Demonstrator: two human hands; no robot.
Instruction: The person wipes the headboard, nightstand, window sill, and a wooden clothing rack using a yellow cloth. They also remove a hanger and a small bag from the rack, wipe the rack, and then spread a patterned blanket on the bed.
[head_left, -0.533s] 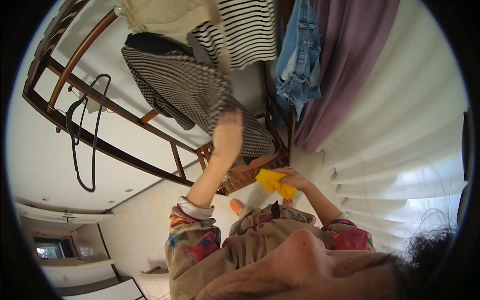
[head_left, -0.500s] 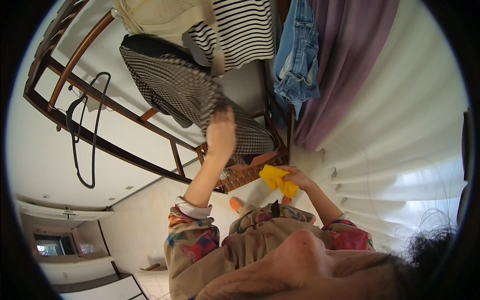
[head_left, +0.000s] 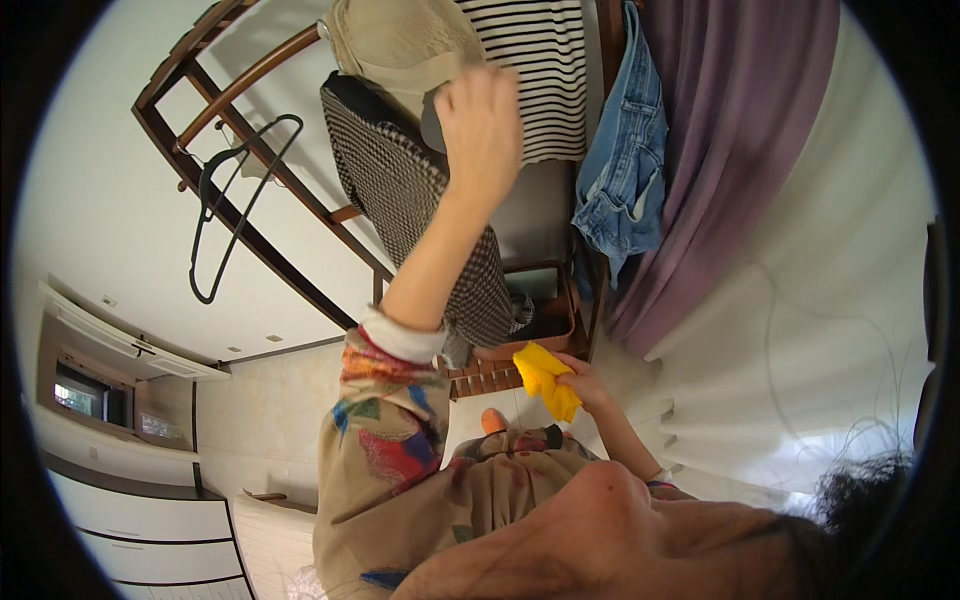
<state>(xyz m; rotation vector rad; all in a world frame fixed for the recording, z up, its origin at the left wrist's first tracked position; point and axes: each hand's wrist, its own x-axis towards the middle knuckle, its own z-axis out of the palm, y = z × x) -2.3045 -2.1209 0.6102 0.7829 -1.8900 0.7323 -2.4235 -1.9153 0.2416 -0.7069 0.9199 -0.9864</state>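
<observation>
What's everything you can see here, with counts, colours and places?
rack: one, brown, upper left
hanger: one, black, left, on the rack
checked garment: one, dark and light, centre
beige garment: one, beige, top
striped top: one, black and white, top
denim garment: one, blue, right of the striped top
purple curtain: one, purple, right
sheer curtain: one, white, far right
box: one, brown, lower centre
cloth: one, yellow, lower centre
drawers: one unit, white, lower left
window: one, dark-framed, left
shirt: one, tan patterned, bottom
left hand: one, bare, before the beige garment
right hand: one, bare, holding the cloth
</observation>
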